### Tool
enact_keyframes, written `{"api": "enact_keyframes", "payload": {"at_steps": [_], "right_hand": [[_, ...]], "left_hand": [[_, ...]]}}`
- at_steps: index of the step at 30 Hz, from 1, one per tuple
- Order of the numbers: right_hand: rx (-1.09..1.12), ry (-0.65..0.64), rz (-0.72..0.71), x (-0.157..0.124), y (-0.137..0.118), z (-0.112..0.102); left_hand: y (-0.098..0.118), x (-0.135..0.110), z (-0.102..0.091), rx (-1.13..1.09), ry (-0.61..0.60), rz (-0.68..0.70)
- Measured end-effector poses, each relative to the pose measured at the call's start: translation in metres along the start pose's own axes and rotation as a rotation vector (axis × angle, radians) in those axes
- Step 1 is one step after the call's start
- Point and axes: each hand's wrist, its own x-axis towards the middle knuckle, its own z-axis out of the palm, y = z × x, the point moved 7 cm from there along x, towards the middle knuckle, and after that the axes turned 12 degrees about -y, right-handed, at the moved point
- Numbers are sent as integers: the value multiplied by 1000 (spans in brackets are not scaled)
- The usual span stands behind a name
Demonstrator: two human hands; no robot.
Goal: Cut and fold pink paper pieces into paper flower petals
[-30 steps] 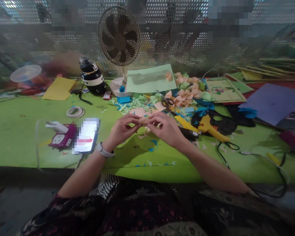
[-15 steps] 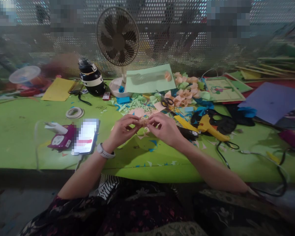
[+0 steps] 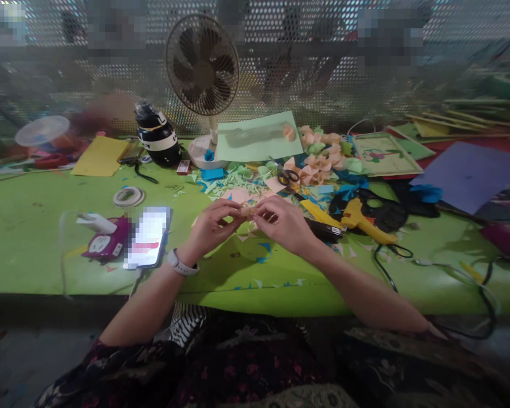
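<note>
While my left hand and right hand still pinch peach paper nearside of the scissors, I find no change; handling appears ongoing.

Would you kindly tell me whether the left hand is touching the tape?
Apart: the head view shows green tabletop between the left hand and the tape.

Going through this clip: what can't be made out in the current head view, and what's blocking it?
All in the head view:
Small peach piece: full shape; too small, partly covered by the left hand and right hand.
Phone: display contents; pixelated.
Black tool: left end; hidden by the right hand.
Purple device: far side; cut off by the right edge.
Shapes beyond the perforated panel: blurred, partly pixelated.
</note>
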Motion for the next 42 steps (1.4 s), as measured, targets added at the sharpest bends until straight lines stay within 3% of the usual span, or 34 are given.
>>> {"api": "enact_keyframes", "payload": {"at_steps": [16,30,42], "right_hand": [[-36,-16,6,0,-2,2],[-11,26,-41,-1,-4,-3],[-81,98,42,-4,-4,-10]], "left_hand": [[11,-3,2,174,101,223],[8,-2,1,120,83,188],[8,-2,0,74,82,174]]}}
